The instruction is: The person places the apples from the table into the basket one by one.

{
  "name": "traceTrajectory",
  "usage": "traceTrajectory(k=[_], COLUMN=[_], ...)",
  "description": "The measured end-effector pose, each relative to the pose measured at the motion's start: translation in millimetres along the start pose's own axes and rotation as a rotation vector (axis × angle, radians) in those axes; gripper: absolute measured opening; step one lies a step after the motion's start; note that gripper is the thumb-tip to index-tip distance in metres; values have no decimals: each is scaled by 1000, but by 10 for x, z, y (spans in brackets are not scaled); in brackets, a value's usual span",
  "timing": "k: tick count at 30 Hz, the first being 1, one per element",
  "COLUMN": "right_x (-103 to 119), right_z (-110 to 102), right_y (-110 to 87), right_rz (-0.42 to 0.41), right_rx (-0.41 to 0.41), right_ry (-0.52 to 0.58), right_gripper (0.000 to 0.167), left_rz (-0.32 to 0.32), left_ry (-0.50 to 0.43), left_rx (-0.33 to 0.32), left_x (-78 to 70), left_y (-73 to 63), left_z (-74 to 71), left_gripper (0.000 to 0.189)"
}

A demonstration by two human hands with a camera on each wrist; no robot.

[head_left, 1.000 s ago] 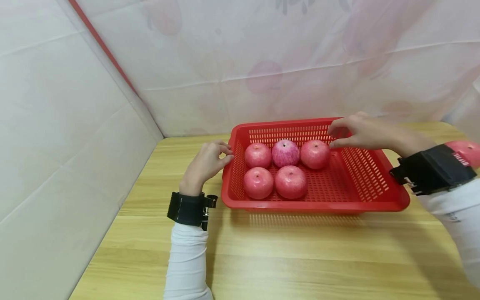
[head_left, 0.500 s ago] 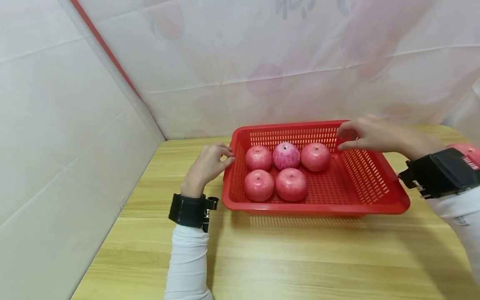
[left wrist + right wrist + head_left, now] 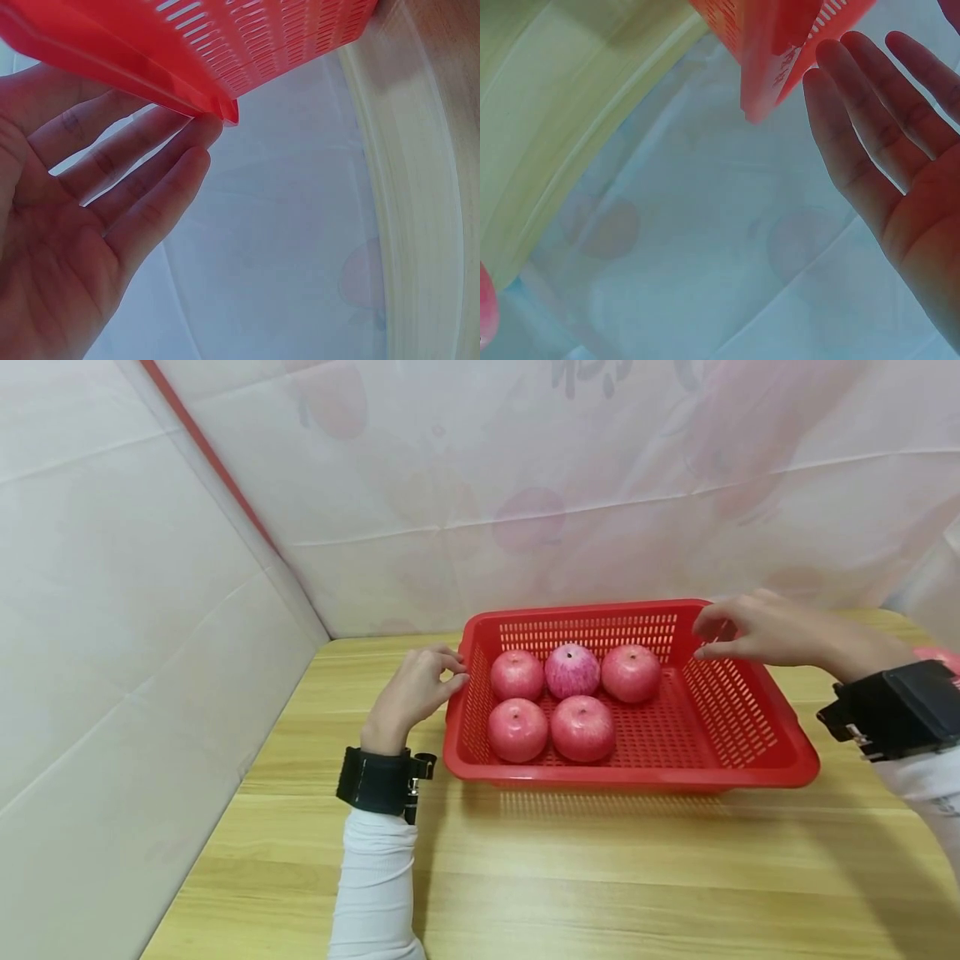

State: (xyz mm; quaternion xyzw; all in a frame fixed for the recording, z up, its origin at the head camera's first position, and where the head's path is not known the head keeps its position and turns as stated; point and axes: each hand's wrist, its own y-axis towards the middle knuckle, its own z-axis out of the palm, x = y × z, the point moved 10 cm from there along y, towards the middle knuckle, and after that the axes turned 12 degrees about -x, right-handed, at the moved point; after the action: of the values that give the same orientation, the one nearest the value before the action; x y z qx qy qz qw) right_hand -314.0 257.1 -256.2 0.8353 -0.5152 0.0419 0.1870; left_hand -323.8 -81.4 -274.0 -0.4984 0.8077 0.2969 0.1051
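Note:
A red plastic basket (image 3: 675, 777) with slotted walls sits on the table, holding several red apples (image 3: 583, 728); one at the back, a streaked apple (image 3: 572, 670), is more purple. At the basket's left end, my left hand (image 3: 411, 693) has its fingertips at the rim; the left wrist view shows those fingers (image 3: 154, 210) nearly straight beneath the rim (image 3: 165, 82). My right hand (image 3: 780, 628) hovers over the basket's back right corner with relaxed fingers and nothing in it. From the right wrist view, its fingers (image 3: 847, 150) appear extended beside the basket's corner.
The wooden table (image 3: 525, 877) extends in front of the basket. Another red round fruit (image 3: 937, 658) shows at the far right, partly hidden by the right wrist's camera. A pale printed cloth wall (image 3: 450, 485) stands close behind the basket.
My right hand has moved right, from beside the rear right apple to the basket's back right corner. The left hand stays at the left rim, and the apples keep their places.

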Motion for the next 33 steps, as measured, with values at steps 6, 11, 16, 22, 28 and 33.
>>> traceTrajectory(k=[6, 11, 16, 22, 28, 33], right_x=[-5, -29, -93, -140, -172, -276], right_z=[-28, -57, -90, -187, -251, -315], right_y=[-3, -14, -56, -57, -34, -70], right_rz=[0, 9, 29, 6, -11, -13], right_rx=[-5, -8, -3, -35, -63, -107], right_ry=[-8, -16, -27, -72, -94, -109], right_gripper=[25, 25, 25, 19, 20, 20], left_rz=[-3, -1, 5, 16, 15, 9], left_ry=[-1, -8, -14, -6, -2, -6], left_rx=[0, -3, 1, -3, -5, -3], left_x=[-1, -6, -10, 4, 16, 24], left_y=[5, 2, -1, 6, 0, -14], left_z=[-9, -10, -2, -35, -77, -75], left_gripper=[19, 19, 19, 20, 20, 19])
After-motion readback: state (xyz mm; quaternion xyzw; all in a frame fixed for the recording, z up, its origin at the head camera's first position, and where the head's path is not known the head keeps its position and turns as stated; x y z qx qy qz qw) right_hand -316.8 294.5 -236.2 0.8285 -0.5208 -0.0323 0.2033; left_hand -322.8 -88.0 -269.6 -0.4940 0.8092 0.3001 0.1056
